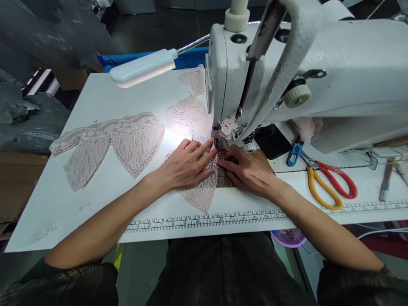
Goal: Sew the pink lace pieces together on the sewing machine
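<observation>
My left hand (188,165) lies flat with its fingers stretched out on a pale pink lace piece (202,195), just left of the presser foot of a white sewing machine (219,85). To the right of the foot, my right hand (240,168) pinches the lace edge between thumb and fingers. The lace runs under both hands to the needle area, and its pointed end hangs toward the table's front. Another lace piece (191,112) lies behind my left hand, next to the machine head. The needle tip itself is hard to make out.
Stacked lace pieces (137,140) lie on the white table (95,212) at left. A lamp (143,68) shines from above. Right of the machine foot are a black phone-like object (272,141), blue thread snips (295,152) and scissors (331,180). A printed ruler (204,222) lines the front edge.
</observation>
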Tool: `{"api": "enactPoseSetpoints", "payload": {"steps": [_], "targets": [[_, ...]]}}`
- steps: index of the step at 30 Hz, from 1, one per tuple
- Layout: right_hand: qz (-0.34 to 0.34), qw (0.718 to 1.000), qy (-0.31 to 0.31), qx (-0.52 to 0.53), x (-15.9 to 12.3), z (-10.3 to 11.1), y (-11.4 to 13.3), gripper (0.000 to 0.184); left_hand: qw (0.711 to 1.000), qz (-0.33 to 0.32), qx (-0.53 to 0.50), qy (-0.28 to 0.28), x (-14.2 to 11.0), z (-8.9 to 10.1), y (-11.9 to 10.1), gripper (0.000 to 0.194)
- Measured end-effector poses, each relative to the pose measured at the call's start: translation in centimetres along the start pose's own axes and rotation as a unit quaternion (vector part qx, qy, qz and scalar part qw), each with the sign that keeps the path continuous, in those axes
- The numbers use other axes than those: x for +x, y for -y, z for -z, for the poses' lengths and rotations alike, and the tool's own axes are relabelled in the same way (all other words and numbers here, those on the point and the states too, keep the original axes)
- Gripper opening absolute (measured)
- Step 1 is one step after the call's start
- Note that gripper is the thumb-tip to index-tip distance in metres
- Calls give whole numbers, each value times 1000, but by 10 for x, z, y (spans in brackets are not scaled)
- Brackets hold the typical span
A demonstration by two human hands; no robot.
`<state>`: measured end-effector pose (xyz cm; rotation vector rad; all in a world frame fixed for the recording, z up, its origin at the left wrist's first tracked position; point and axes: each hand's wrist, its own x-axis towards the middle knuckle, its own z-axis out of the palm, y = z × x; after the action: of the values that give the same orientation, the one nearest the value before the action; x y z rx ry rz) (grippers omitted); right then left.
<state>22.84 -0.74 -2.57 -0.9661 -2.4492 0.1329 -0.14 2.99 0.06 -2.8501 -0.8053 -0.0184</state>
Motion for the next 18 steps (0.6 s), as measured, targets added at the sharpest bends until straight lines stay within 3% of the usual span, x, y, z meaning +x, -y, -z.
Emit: {"api": "enactPoseSetpoints", "payload": {"steps": [14, 18], "targets": [[-44, 999, 12, 14, -3, 4, 6, 38, 999, 14, -52, -4, -1, -3, 5, 49], [-45, 997, 53, -26, -3, 4, 12, 37, 999, 9, -47, -15, -2, -5, 6, 50]]}}
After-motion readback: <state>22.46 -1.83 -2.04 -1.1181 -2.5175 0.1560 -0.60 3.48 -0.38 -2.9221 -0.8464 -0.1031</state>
